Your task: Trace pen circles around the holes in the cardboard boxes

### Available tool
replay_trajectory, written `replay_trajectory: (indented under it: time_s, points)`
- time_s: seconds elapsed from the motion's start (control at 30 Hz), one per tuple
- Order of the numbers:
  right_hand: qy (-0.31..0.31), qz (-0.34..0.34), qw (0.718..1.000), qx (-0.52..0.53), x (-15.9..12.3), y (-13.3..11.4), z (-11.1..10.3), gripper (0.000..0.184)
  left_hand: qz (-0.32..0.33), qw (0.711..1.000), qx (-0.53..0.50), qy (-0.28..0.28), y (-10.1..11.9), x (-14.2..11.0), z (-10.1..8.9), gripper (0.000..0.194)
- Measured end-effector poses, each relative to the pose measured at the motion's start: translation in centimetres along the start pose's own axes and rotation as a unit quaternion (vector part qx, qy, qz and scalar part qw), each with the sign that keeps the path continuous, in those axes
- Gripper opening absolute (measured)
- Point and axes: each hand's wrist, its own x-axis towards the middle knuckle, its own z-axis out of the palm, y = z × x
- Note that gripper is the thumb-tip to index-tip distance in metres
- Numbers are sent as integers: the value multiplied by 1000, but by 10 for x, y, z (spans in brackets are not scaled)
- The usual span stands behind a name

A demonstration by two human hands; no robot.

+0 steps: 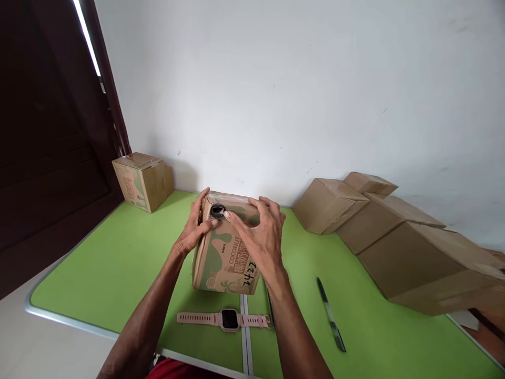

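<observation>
A small cardboard box (224, 258) printed with green shapes and the word COCONUT stands on the green table (118, 273), tilted toward me. My left hand (193, 231) grips its left upper edge, thumb beside a dark round thing (217, 211) on top of the box. My right hand (262, 237) lies over the box's top right, fingers curved round it, index finger touching the dark round thing. A pink wristwatch (226, 319) with a dark face lies flat on the table just in front of the box.
A black pen (330, 321) lies to the right of the box. Several plain brown cartons (394, 237) are lined along the wall at the right. Another printed box (142, 180) sits at the far left corner beside a dark door. A white wall stands behind.
</observation>
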Motion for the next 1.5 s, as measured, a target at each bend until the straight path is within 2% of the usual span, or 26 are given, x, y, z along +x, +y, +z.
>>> replay_trajectory:
  time_s: [0.17,0.33,0.47,0.67,0.83,0.93,1.13,1.27,1.4,1.5]
  points:
    - [39,6,998,-47,-3,1,6,76,-38,999,16,18,12,0,9,100]
    - [39,34,995,-80,-6,-1,-1,72,-28,999,36,9,22,-2,20,94]
    - [55,12,995,-85,-4,1,-5,64,-46,996,70,8,32,1,23,93]
    - [82,-37,993,-79,-7,10,0,60,-74,990,113,48,46,10,28,82]
    - [95,-29,992,-83,-10,12,-1,59,-87,987,134,17,55,13,34,86]
    - [79,-12,994,-75,-9,12,-8,64,-88,986,140,4,60,13,38,89]
    - [25,63,997,-33,-7,13,-27,83,-76,987,142,-29,62,12,42,95]
    - [7,79,996,-30,-5,11,-32,79,-67,987,130,-60,60,14,39,97]
    - [11,87,994,-64,-2,4,-27,74,-88,988,125,-27,59,15,39,93]
    - [7,53,997,-53,-3,4,-26,74,-93,987,134,-10,58,14,41,92]
